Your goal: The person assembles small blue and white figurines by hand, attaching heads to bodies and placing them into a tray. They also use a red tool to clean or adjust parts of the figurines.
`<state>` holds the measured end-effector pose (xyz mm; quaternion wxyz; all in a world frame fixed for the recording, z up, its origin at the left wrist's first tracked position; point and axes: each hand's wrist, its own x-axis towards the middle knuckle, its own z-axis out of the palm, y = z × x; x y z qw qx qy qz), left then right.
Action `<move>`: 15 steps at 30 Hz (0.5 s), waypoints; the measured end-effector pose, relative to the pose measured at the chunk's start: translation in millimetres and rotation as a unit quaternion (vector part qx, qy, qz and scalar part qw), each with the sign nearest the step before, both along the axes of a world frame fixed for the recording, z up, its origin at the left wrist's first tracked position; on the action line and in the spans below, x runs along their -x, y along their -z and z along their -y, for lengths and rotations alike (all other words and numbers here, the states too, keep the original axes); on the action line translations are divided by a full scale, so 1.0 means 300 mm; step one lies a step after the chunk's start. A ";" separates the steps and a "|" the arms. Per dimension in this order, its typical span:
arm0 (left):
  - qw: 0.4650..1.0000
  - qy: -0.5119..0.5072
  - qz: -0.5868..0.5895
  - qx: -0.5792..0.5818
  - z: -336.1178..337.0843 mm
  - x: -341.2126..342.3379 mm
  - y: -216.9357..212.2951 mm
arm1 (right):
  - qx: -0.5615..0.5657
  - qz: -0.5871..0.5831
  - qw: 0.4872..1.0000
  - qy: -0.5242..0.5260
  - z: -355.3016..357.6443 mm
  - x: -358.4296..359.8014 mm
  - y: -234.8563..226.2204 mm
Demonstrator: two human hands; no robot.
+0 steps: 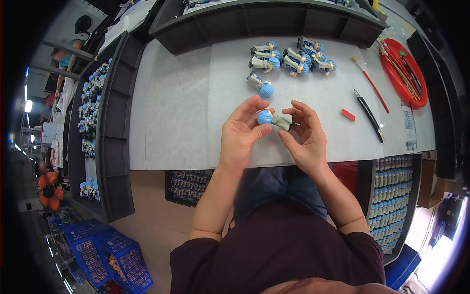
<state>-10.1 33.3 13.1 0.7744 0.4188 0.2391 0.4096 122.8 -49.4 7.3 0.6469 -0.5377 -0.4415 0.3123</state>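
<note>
Between my two hands, just above the near part of the table, is a small figurine [280, 120] with a blue head and a pale grey-green body. My left hand [243, 128] pinches it at the head end, thumb below and fingers above. Curved around the body end, my right hand [306, 136] has its thumb and fingers at the figurine's base. Just beyond, a single similar figurine [265, 89] lies on the white table. Farther back lie two loose groups of such figurines [296, 63], on their sides.
On the right are a red eraser-like block [348, 115], a craft knife [368, 115], a red-handled brush [376, 91] and a red oval tray [422, 102] of brushes. Dark crates stand behind [274, 24] and left [115, 132]; another crate [367, 196] full of figurines sits low right.
</note>
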 end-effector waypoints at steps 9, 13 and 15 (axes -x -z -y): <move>1.000 0.002 0.008 0.004 0.003 0.017 0.004 | 0.013 0.014 1.000 -0.005 0.005 0.014 -0.005; 1.000 0.001 0.006 0.000 0.000 0.014 -0.002 | 0.013 0.019 1.000 0.000 0.006 0.023 -0.015; 1.000 0.011 -0.018 -0.018 -0.005 0.010 -0.005 | 0.003 0.037 0.999 0.015 0.006 0.015 -0.010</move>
